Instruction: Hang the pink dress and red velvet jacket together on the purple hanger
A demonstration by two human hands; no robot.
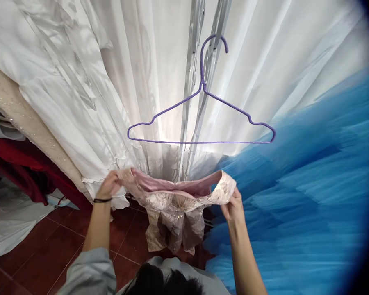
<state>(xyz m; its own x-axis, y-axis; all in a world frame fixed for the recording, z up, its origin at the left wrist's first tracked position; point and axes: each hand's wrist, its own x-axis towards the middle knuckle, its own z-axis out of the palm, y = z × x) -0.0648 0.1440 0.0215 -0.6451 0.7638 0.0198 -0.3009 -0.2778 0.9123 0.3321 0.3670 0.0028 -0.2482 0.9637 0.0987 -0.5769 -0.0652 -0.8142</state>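
So both arms are reached out forward from the bottom of the view, set wide apart, with the left sleeve (94, 266) pushed up and a dark band (102, 200) worn at the left wrist. The left hand (110, 183) is a bit blurred, but its fingers are closed in a pinch on one shoulder strap of the pink-gold dress (175, 205). The other strap is pinched by the right hand (233, 200) — thumb below, fingers mostly hidden behind the cloth.

The dress is held up between the two hands, its neckline stretched across and its pink lining shown, with the skirt part hung below, over the red tile floor (129, 235). Above and beyond it, well clear of both hands, a bare purple hanger (203, 85) is seen in front of the metal rails (189, 78) and white curtain (162, 53). A big blue dress (310, 196) is spread just beside the right arm — white clothes (70, 102) are hung on the left.
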